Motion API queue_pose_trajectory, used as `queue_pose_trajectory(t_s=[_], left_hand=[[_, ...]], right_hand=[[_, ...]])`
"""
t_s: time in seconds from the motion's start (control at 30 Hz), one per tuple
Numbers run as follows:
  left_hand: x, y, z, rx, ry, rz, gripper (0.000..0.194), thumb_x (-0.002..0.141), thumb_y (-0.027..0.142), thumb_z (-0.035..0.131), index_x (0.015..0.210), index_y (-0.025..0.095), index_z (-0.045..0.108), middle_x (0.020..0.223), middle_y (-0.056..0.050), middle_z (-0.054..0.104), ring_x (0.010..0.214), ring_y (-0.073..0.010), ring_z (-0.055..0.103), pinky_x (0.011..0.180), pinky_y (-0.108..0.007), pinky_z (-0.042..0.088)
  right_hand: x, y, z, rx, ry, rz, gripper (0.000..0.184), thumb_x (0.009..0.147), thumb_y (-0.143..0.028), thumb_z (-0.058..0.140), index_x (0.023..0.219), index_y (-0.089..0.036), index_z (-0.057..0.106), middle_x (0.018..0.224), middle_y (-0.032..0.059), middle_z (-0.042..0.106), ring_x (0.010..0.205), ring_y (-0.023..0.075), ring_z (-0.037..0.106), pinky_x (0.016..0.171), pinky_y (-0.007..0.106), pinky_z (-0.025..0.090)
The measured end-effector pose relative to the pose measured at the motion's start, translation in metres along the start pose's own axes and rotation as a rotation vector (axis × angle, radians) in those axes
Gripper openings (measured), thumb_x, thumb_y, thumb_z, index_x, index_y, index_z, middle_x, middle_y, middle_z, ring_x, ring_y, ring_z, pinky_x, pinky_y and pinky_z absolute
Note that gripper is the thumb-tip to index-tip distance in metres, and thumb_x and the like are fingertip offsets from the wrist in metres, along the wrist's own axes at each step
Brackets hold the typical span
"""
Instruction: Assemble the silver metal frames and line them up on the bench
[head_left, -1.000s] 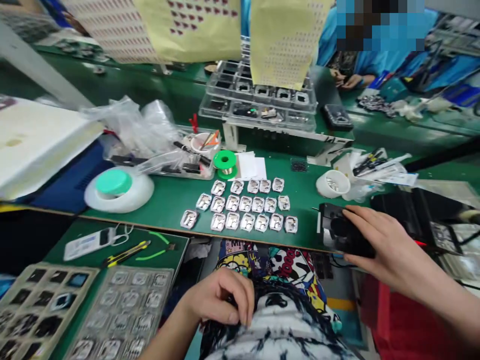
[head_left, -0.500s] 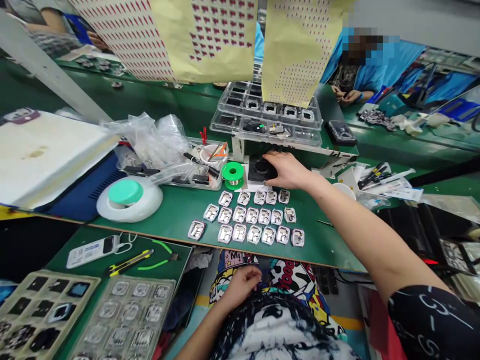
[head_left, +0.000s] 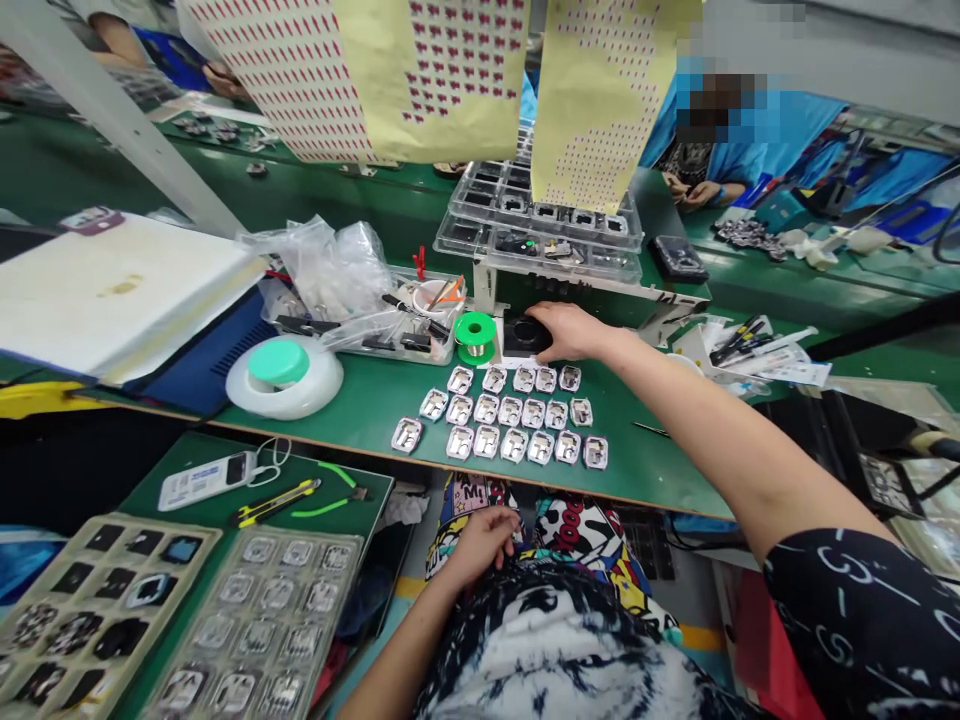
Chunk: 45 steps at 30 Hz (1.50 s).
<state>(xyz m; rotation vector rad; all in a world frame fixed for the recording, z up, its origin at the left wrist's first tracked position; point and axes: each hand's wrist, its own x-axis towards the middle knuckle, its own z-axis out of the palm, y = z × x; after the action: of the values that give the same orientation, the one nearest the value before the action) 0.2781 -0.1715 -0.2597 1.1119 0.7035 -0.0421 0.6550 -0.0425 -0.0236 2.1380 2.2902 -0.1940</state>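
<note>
At the back of the bench, my right hand (head_left: pixel 566 332) grips the right side of a black square block (head_left: pixel 526 337) with a round recess on top. Its fingers lie over the far edge and the thumb is at the near corner. A green spool of solder wire (head_left: pixel 475 336) stands just left of the block. Several small silver watch-like housings (head_left: pixel 510 411) lie in three rows in front of it. My left hand (head_left: pixel 484 540) rests over my lap with its fingers loosely curled, and nothing shows in it.
Clear part trays (head_left: pixel 540 258) sit on a shelf above the block. A white tape roll (head_left: pixel 285 385) and a bin of bags and tools (head_left: pixel 360 345) are at left. Lower left hold a cutter (head_left: pixel 277 502), green-handled pliers (head_left: pixel 330 495) and compartment trays (head_left: pixel 259 620). Another person's hands (head_left: pixel 694 192) show across the bench.
The view has shifted slightly, so the bench sits higher and farther right in it. My right hand stays on the black block; the left stays over my lap.
</note>
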Motion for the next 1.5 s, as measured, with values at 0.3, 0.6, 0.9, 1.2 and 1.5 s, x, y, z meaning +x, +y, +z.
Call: queue_pose_trajectory(t_s=[0.3, 0.6, 0.9, 1.2, 1.5], left_hand=[[-0.022, -0.013, 0.021, 0.066, -0.005, 0.109, 0.05, 0.089, 0.063, 0.069, 0.101, 0.014, 0.069, 0.065, 0.0, 0.065, 0.042, -0.0114, 0.052, 0.041, -0.022, 0.038], [-0.031, -0.022, 0.029, 0.082, 0.072, 0.115, 0.053, 0.089, 0.065, 0.07, 0.103, 0.014, 0.07, 0.064, 0.0, 0.065, 0.045, -0.0124, 0.055, 0.044, -0.023, 0.041], [-0.004, 0.0, 0.015, 0.062, -0.009, 0.036, 0.051, 0.089, 0.066, 0.069, 0.096, 0.015, 0.067, 0.063, 0.0, 0.064, 0.043, -0.0126, 0.055, 0.043, -0.023, 0.043], [0.006, 0.011, 0.029, 0.11, -0.086, -0.093, 0.044, 0.092, 0.06, 0.064, 0.101, 0.017, 0.067, 0.065, 0.001, 0.066, 0.042, -0.0129, 0.055, 0.043, -0.023, 0.039], [0.031, 0.012, 0.041, 0.731, 0.007, 0.1, 0.027, 0.101, 0.037, 0.053, 0.099, 0.023, 0.076, 0.091, -0.005, 0.077, 0.081, -0.0215, 0.071, 0.077, -0.03, 0.051]], right_hand=[[-0.003, 0.0, 0.0, -0.058, -0.026, 0.069, 0.087, 0.067, -0.047, 0.094, 0.141, -0.014, 0.061, 0.137, 0.0183, 0.068, 0.122, 0.0385, 0.065, 0.1, 0.042, 0.052], [-0.009, 0.0, -0.001, -0.025, -0.041, 0.098, 0.095, 0.069, -0.05, 0.094, 0.149, -0.015, 0.057, 0.147, 0.0183, 0.063, 0.131, 0.0378, 0.061, 0.107, 0.041, 0.05], [-0.02, 0.002, -0.003, 0.022, -0.038, 0.079, 0.087, 0.077, -0.048, 0.088, 0.151, -0.012, 0.058, 0.148, 0.0193, 0.062, 0.132, 0.0392, 0.06, 0.108, 0.044, 0.05], [-0.029, 0.005, -0.003, 0.071, 0.043, 0.017, 0.074, 0.083, -0.047, 0.084, 0.145, -0.012, 0.065, 0.148, 0.0192, 0.062, 0.129, 0.0396, 0.061, 0.107, 0.048, 0.049], [-0.197, -0.069, -0.043, 0.272, 0.321, -0.005, 0.021, 0.107, -0.024, 0.057, 0.113, -0.018, 0.076, 0.104, 0.0093, 0.076, 0.098, 0.0241, 0.068, 0.089, 0.041, 0.051]])
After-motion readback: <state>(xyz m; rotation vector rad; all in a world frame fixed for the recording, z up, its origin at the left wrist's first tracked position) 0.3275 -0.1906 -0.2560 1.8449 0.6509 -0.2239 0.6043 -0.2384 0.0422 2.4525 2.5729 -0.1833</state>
